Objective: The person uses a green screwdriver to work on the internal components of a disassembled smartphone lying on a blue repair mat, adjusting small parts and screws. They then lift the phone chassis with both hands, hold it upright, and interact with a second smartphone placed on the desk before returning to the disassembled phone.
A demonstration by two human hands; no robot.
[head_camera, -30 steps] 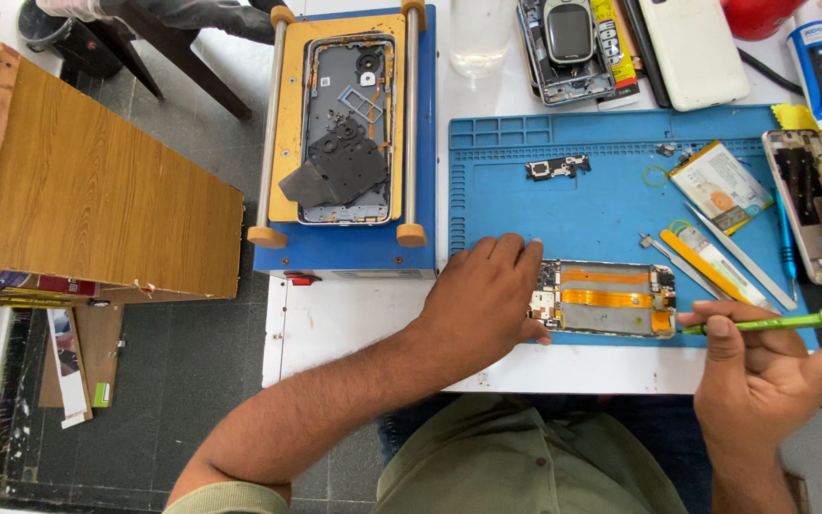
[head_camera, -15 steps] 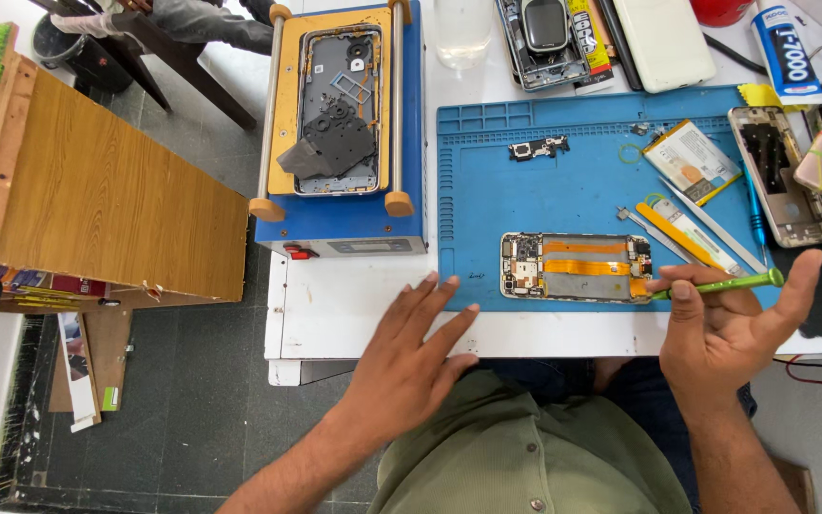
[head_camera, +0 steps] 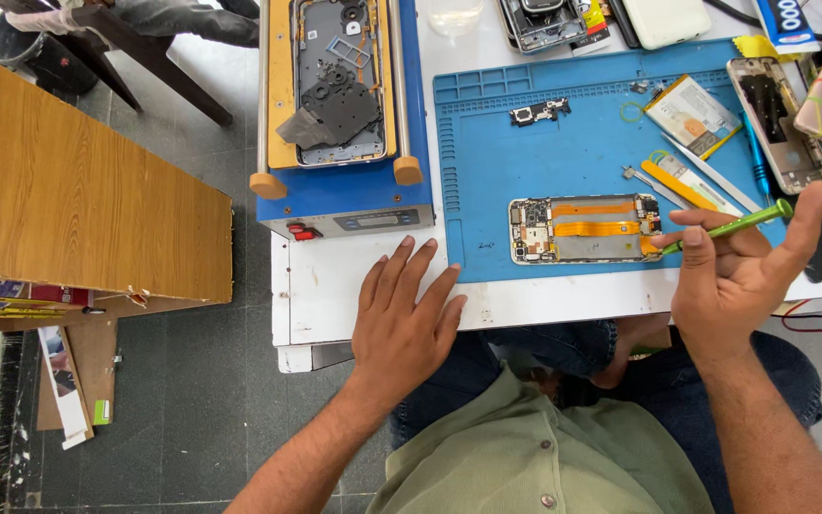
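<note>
An opened phone (head_camera: 584, 229) with orange flex cables lies near the front edge of the blue work mat (head_camera: 563, 152). My right hand (head_camera: 734, 276) holds a green screwdriver (head_camera: 734, 226) just right of the phone, its tip close to the phone's right end. My left hand (head_camera: 403, 319) rests flat with fingers spread on the white table (head_camera: 325, 286), left of the mat and apart from the phone.
A blue and yellow screen-separator machine (head_camera: 340, 114) holds a phone frame at the back left. Tweezers, pry tools, a battery (head_camera: 692, 114), a small camera part (head_camera: 539, 112) and another phone (head_camera: 780, 124) lie on the mat's right. A wooden cabinet (head_camera: 88, 200) stands on the left.
My left hand let go of the opened phone and moved left and toward me onto the bare table. The right hand kept the screwdriver beside the phone.
</note>
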